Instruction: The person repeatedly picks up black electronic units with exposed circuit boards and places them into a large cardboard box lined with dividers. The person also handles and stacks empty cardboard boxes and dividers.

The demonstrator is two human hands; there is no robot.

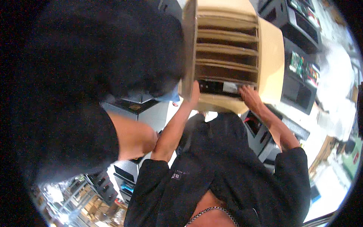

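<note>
An open cardboard box [264,68] with several cardboard dividers [227,47] stands in front of me. A black item with a white label [217,87] sits in its nearest slot; I cannot make out its kind. My right hand [248,93] reaches into that slot at the item's right end, its blurred fingers bent around the edge. At the opposite end, my left hand [194,92] goes down along the box's left wall. The fingers of that hand are hidden. The slots farther away look dark inside.
A person in black [106,56] stands very close on my left, their bare arm [136,136] beside my left elbow. Black and grey cabinet-like units [298,90] line the right side, green circuit boards [297,62] on one. White plastic wrapping [336,87] lies farther right.
</note>
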